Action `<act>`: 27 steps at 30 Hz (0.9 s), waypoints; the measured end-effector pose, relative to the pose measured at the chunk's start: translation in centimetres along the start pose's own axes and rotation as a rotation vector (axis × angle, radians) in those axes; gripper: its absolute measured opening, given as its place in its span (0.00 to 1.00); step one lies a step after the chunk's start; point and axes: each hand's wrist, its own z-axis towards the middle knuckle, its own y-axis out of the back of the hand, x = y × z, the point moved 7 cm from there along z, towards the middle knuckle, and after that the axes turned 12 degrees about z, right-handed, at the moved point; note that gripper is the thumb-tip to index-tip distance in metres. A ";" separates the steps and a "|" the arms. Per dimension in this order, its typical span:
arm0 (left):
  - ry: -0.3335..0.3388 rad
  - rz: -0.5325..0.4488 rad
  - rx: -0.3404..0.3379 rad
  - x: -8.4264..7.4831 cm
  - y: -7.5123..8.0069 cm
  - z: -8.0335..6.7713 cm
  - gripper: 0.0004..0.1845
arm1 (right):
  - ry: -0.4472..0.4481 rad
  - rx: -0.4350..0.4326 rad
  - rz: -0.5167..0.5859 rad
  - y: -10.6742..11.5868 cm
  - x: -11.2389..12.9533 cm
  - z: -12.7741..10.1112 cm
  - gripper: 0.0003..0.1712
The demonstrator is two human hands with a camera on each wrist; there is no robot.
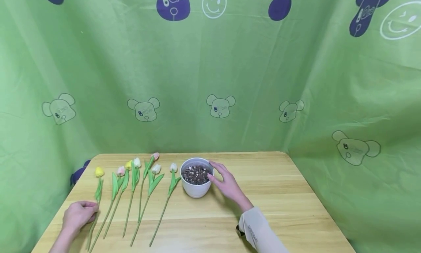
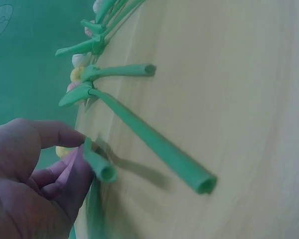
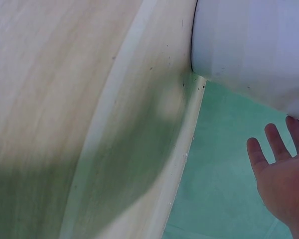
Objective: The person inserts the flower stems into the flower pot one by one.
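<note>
At the left of the table in the head view, my left hand point(image 1: 79, 217) pinches the stem of the leftmost yellow tulip point(image 1: 99, 172). The left wrist view shows the thumb and fingers of my left hand point(image 2: 35, 179) around a green stem point(image 2: 100, 167) with a hollow cut end. A white flowerpot point(image 1: 196, 189) filled with dark soil point(image 1: 196, 175) and pale bits stands near the middle. My right hand point(image 1: 228, 185) touches the pot's right rim, its fingers spread and fairly straight. In the right wrist view, the right hand point(image 3: 284, 184) is beside the pot point(image 3: 249, 55).
Several more tulips lie side by side between my left hand and the pot, among them a pink tulip point(image 1: 121, 171) and a white tulip point(image 1: 173, 167). They lie on a light wooden table point(image 1: 263, 194). A green curtain point(image 1: 184, 70) with bear prints hangs around it.
</note>
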 end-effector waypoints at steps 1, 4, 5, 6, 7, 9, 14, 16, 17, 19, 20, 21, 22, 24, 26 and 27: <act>0.000 -0.016 0.000 0.0 0.0 0.0 0.18 | -0.001 0.001 0.002 0.0 0.0 0.0 0.36; -0.001 -0.050 -0.016 -0.2 0.0 -0.1 0.20 | 0.003 -0.002 0.005 0.0 -0.1 0.0 0.36; -0.007 -0.066 -0.025 -0.4 0.0 -0.1 0.20 | 0.005 -0.003 0.003 0.0 -0.1 0.0 0.36; -0.011 -0.082 -0.036 -0.6 0.0 -0.2 0.21 | 0.009 -0.003 0.003 -0.1 -0.2 0.1 0.36; -0.015 -0.100 -0.044 -0.8 0.0 -0.2 0.21 | 0.011 -0.004 0.001 -0.1 -0.2 0.1 0.36; -0.019 -0.142 -0.051 -1.3 0.0 -0.3 0.21 | 0.014 -0.004 -0.001 -0.1 -0.2 0.1 0.36; -0.032 -0.235 -0.044 -2.8 -0.2 -0.6 0.22 | 0.014 -0.005 -0.004 -0.1 -0.3 0.1 0.36; -0.039 -0.257 -0.052 -3.5 -0.3 -0.8 0.21 | 0.016 -0.007 -0.004 -0.1 -0.3 0.1 0.36; -0.042 -0.268 -0.058 -3.8 -0.3 -0.8 0.21 | 0.017 -0.008 -0.006 -0.1 -0.3 0.1 0.36; -0.049 -0.288 -0.072 -4.6 -0.4 -1.0 0.20 | 0.020 -0.011 -0.006 -0.1 -0.3 0.1 0.35; -0.054 -0.297 -0.079 -4.9 -0.4 -1.1 0.20 | 0.022 -0.013 -0.006 0.0 -0.4 0.1 0.35; -0.059 -0.309 -0.085 -5.3 -0.5 -1.1 0.20 | 0.023 -0.013 -0.006 0.0 -0.4 0.0 0.35; -0.063 -0.322 -0.090 -5.6 -0.5 -1.2 0.20 | 0.025 -0.014 -0.005 0.0 -0.4 0.0 0.35; -0.071 -0.345 -0.096 -6.2 -0.6 -1.3 0.19 | 0.026 -0.014 -0.002 0.0 -0.4 0.0 0.35; -0.080 -0.363 -0.103 -6.8 -0.7 -1.5 0.19 | 0.024 -0.010 -0.003 0.0 -0.4 0.0 0.35; -0.087 -0.371 -0.104 -7.1 -0.8 -1.6 0.20 | 0.022 -0.007 -0.002 0.0 -0.4 0.0 0.35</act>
